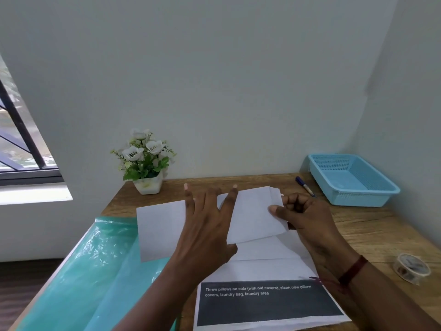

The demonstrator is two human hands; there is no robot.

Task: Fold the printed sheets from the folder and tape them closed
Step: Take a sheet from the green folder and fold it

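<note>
At your far left, the green folder (78,271) lies open over the bench (372,230) edge. Its plastic is thin, glossy and wrinkled, and it is parked there so that the working area stays free. Behind it, a small white pot of artificial flowers (148,185) stands by the wall, out of your way.

The folded sheet (253,211) sits mid-bench, plain white side up. Its left part lies flat and its right flap is turned over toward the centre. Your left hand (205,225) rests on it with the fingers straight and spread. The hand is open, pressing down, probably to pin the paper so it can't slide while the crease is set. Your right hand (303,216) pinches the flap's right edge between the thumb and curled fingers to line up the fold. The paper looks light and limp and will spring open once released.

Nearer you lies the printed stack (267,304), with a dark printed panel and white text facing up, waiting its turn.

Farther right, a blue pen (304,186) lies beside a pale blue mesh plastic basket (362,199), likely meant for the finished pieces. At the right edge of the bench, the tape roll (411,268) is clear and round. It lies flat within reach of your right hand, and taping has not yet begun.
</note>
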